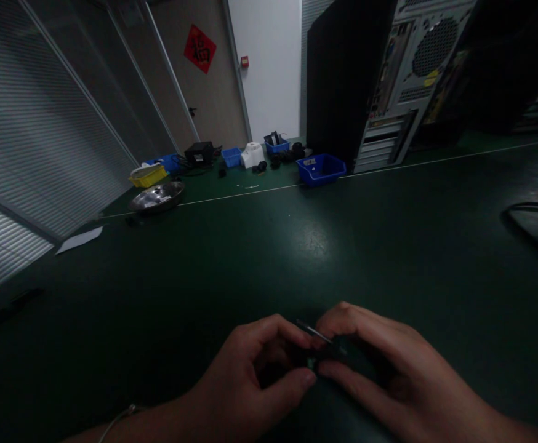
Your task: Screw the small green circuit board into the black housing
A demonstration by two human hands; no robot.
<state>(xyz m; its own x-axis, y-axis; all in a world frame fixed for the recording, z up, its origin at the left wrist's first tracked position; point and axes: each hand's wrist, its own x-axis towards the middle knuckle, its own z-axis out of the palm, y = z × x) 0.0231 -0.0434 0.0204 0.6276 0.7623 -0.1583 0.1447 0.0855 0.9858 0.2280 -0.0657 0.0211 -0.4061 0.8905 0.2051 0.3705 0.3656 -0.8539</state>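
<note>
Thin dark metal pin pinched between right hand and left hand, both grasping it. Slanting up-left to down-right over dark green surface.

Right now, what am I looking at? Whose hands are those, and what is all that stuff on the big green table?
The picture comes from a camera worn on a person's head, looking down at their own two bare hands. The left hand and right hand meet over the dark green table, and their fingers pinch a small dark part with a thin metal pin; it is too dim to tell what it is. Farther back lie a shiny metal bowl, a yellow bin, a blue bin, a white gadget and a computer case showing its back.
</note>
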